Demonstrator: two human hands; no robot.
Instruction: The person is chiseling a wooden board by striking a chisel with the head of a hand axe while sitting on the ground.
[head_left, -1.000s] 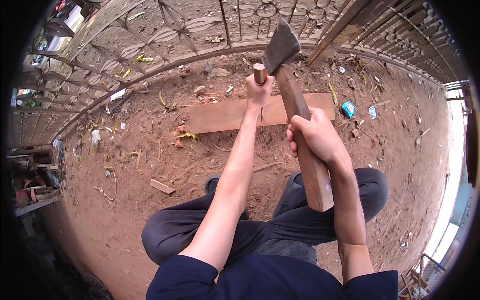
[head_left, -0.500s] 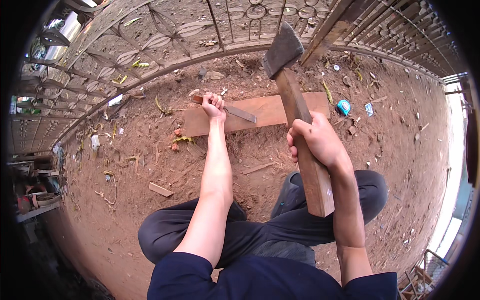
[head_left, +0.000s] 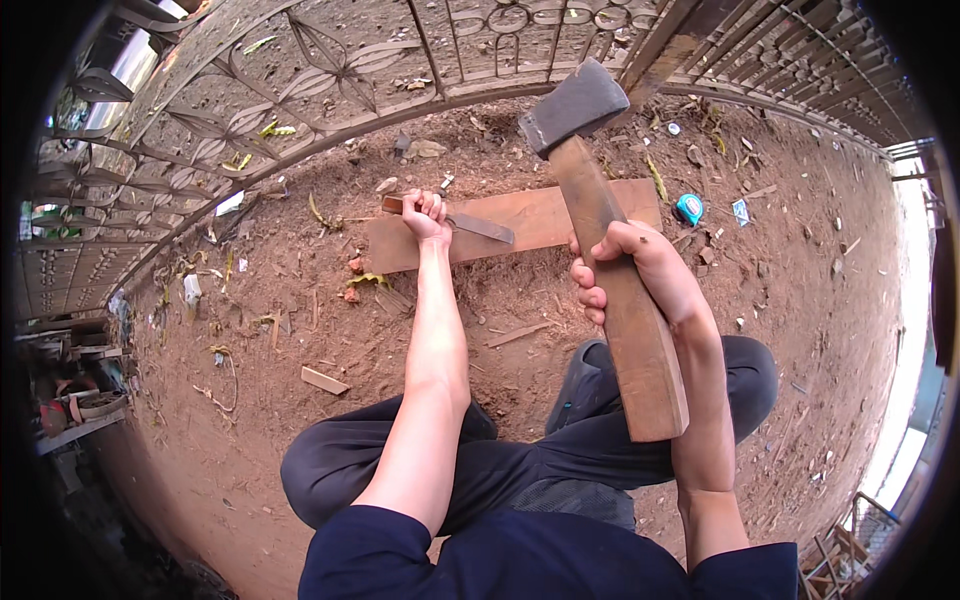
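Note:
My left hand (head_left: pixel 429 217) is closed around a chisel (head_left: pixel 486 229) whose wooden butt sticks out to the left of the fist. Its flat metal blade points right and lies low over a reddish-brown wooden plank (head_left: pixel 545 215); whether it touches the wood I cannot tell. My right hand (head_left: pixel 652 268) grips an axe (head_left: pixel 640 350) about midway along its thick wooden handle. The dark axe head is raised toward the far side, and the handle's butt end points back toward my right knee. The axe covers part of the plank's right side.
Beyond the plank runs a metal fence (head_left: pixel 350 117) with a post (head_left: pixel 680 45). A turquoise tape measure (head_left: pixel 689 209) lies on the dirt right of the plank. Wood scraps, including a small offcut (head_left: pixel 325 380), and stones are scattered around. My bent knees flank the near side.
The axe has turned in my right hand, so its head faces more to the right and its butt end has shifted right. My left hand and the chisel have hardly moved.

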